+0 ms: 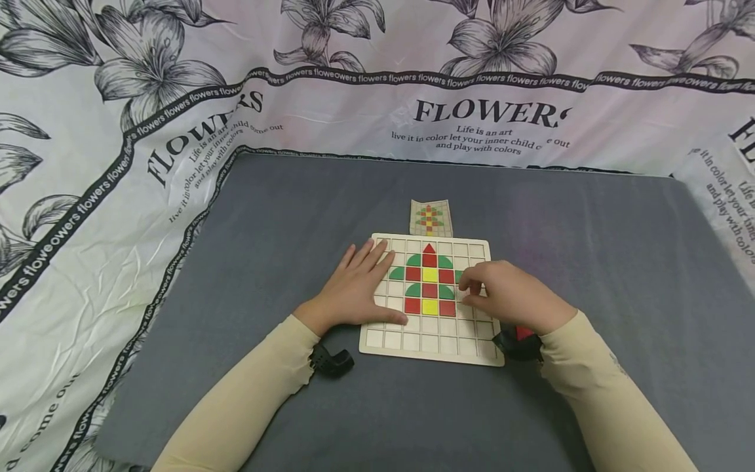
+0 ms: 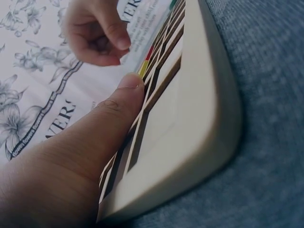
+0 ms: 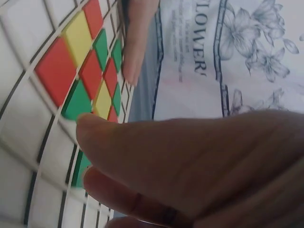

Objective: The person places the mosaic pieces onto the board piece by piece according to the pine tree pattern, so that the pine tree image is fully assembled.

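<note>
A pale wooden grid board (image 1: 432, 346) lies on the dark table, with red, yellow and green tiles set in its cells as a tree shape. My left hand (image 1: 358, 285) rests on the board's left side, fingers spread and straight, its thumb (image 2: 118, 102) across the lower cells. Over the right side hovers my right hand (image 1: 510, 292), bent fingers and thumb apart with nothing seen between them. Its fingertips are right at the outer green tile (image 3: 80, 171), partly covered by them. Its thumb overlaps another green tile (image 3: 76, 102) in the right wrist view.
Just beyond the board's far edge stands a small pattern card (image 1: 430, 217) printed with a similar tree. A dark grey cloth (image 1: 295, 216) covers the table. Flower-printed sheeting (image 1: 354, 108) borders it behind and at the sides. Black bands sit at both wrists.
</note>
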`<state>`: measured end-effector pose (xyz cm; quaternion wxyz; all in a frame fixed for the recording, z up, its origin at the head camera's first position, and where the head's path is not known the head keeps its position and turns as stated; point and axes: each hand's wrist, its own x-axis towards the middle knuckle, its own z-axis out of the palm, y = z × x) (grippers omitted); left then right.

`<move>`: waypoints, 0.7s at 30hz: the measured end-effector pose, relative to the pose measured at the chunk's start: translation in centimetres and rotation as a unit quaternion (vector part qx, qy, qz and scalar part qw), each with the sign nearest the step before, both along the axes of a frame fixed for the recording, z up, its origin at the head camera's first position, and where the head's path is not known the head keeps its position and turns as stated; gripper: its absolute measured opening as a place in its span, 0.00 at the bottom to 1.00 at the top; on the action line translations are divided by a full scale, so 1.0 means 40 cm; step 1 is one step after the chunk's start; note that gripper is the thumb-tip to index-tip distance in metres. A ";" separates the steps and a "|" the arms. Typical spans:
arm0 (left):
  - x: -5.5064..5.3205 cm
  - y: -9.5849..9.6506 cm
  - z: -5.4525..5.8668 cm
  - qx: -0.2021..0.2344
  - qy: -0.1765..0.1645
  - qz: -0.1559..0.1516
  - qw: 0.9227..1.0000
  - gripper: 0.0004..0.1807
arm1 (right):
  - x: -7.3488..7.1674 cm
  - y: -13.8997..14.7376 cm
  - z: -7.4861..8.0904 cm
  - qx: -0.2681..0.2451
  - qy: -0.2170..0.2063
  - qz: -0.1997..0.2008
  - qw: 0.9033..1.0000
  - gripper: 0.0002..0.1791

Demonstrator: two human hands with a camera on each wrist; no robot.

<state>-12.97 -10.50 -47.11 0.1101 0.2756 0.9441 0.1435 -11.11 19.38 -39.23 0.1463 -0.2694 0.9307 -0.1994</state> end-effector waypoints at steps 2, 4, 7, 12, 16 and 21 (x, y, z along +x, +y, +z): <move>0.000 0.000 0.001 0.001 -0.001 0.001 1.000 0.70 | 0.006 0.014 0.005 0.001 -0.005 -0.011 1.000 0.04; 0.000 0.001 0.003 0.003 -0.002 0.002 1.000 0.70 | 0.013 0.029 0.010 0.001 -0.011 -0.023 1.000 0.05; -0.001 0.002 0.005 0.003 -0.003 0.002 1.000 0.71 | 0.024 0.052 0.013 -0.001 -0.010 -0.034 0.999 0.05; -0.001 0.003 0.002 0.001 -0.003 0.003 1.000 0.71 | 0.039 0.094 0.008 -0.012 0.004 -0.038 0.999 0.06; -0.002 0.003 0.000 0.002 -0.002 0.003 1.000 0.71 | 0.051 0.130 0.002 -0.011 0.001 -0.049 0.999 0.07; -0.003 0.001 -0.002 -0.002 -0.002 0.004 1.000 0.72 | 0.068 0.166 -0.006 -0.002 -0.006 -0.059 0.998 0.08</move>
